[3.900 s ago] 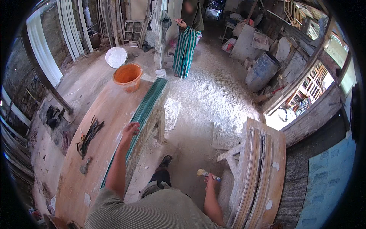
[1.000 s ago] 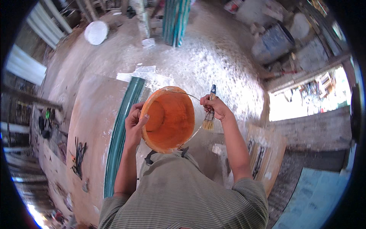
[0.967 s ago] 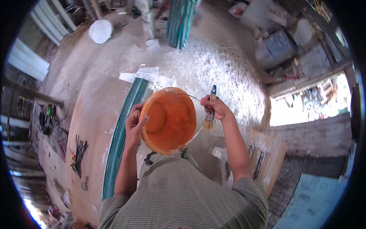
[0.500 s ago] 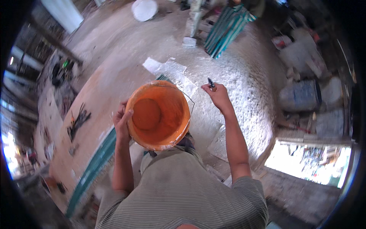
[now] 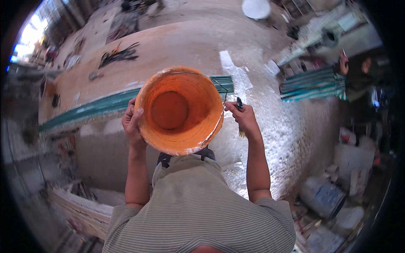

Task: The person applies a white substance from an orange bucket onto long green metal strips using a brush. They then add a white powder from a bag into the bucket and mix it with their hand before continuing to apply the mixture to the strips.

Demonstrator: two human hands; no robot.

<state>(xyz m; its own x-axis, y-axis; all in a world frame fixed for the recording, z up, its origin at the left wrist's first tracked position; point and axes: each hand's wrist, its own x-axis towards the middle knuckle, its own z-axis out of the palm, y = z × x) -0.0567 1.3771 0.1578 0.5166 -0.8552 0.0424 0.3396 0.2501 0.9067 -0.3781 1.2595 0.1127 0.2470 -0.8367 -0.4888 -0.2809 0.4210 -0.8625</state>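
Note:
An orange bucket [image 5: 198,135] is tilted in front of my body so that I look into it. It holds no visible liquid, and whitish smears mark its rim. My left hand [image 5: 133,123] grips the bucket's left side, thumb on the rim. A thin wire handle [image 5: 226,89] hangs at the right side of the bucket. My right hand [image 5: 244,120] is closed on a paintbrush [image 5: 239,103] with a dark handle; pale bristles poke out below the hand. Its fingertips are beside the bucket's right rim, and I cannot tell whether they touch the wire.
Long green strips [image 5: 97,106] lie behind the bucket along a brownish surface edge. Dark cables [image 5: 120,55] rest beyond them. At the right, another person's hand [image 5: 344,64] is near teal striped pieces [image 5: 312,84]. A blue-grey drum [image 5: 322,197] stands lower right.
My view has turned to the left, so the surroundings have swung clockwise. My right hand with the paintbrush is now closer to the bucket's rim. The left hand keeps its hold on the bucket.

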